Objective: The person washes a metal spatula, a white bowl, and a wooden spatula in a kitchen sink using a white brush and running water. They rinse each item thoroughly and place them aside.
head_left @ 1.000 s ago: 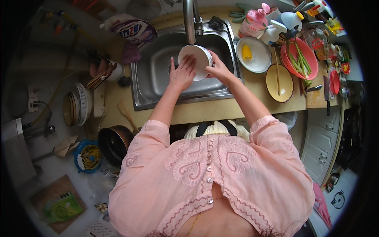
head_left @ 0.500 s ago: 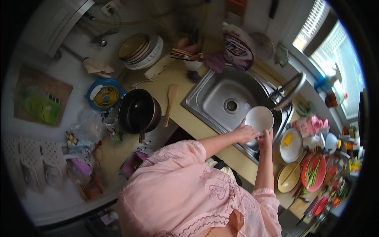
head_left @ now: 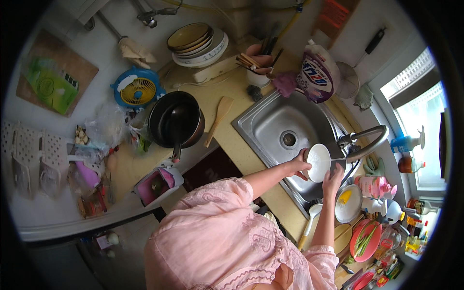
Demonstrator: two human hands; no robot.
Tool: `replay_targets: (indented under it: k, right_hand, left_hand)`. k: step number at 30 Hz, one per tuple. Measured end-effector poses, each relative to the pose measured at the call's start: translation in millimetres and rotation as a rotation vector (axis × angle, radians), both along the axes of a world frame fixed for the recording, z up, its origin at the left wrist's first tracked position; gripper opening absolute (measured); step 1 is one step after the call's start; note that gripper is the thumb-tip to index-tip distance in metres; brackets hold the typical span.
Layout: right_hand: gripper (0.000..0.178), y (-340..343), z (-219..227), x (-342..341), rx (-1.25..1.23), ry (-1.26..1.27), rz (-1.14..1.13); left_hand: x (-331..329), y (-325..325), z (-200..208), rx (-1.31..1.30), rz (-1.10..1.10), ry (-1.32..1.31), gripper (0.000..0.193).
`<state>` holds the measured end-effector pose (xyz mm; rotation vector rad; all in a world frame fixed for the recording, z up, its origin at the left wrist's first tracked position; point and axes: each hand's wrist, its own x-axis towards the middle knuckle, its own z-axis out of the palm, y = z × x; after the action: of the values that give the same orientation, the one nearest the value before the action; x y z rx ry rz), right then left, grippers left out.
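Observation:
A white bowl [head_left: 318, 163] is tilted over the near right part of the steel sink [head_left: 270, 116]. My left hand [head_left: 298, 165] grips it by the left side, fingers closed at the rim. Close to the bowl's lower right edge is my right hand [head_left: 332, 180], thumb and fingers apart; whether it touches the bowl is hard to make out. From the curved faucet [head_left: 369, 147] a thin stream of water runs toward the bowl. Below my right hand, a white ladle-like utensil [head_left: 311, 216] with a yellowish handle lies by the sink's near edge.
Left of the sink are a wooden spatula [head_left: 221, 116] and a dark pot [head_left: 191, 125]. Stacked plates [head_left: 205, 57] stand at the back. A white plate [head_left: 355, 205], a red dish [head_left: 358, 251] with green stalks and several bottles crowd the right counter.
The bowl has tipped more onto its side, with my left hand now at its left rim. My right hand has shifted from beneath the bowl to its right side. The view has turned.

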<state>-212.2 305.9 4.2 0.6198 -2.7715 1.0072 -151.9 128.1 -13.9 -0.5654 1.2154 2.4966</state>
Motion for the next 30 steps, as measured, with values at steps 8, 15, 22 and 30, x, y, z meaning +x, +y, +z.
replay_targets:
  k: [8,15,22,30]
  right_hand:
    - [0.023,-32,-49,-42,0.530,-0.091,0.302]
    - [0.017,-45,-50,-52,0.179,-0.532,0.460]
    - [0.016,-42,-44,-56,0.403,-0.397,0.730]
    - [0.021,-36,-38,-47,0.499,-0.487,0.872]
  left_hand:
    - [11,15,12,0.030,-0.002,-0.038,0.084]
    - [8,5,11,0.037,-0.085,-0.039,0.084]
    - [-3,7,5,0.102,-0.050,-0.081,0.086]
    - [-2,14,3,0.017,-0.008,-0.116,0.080]
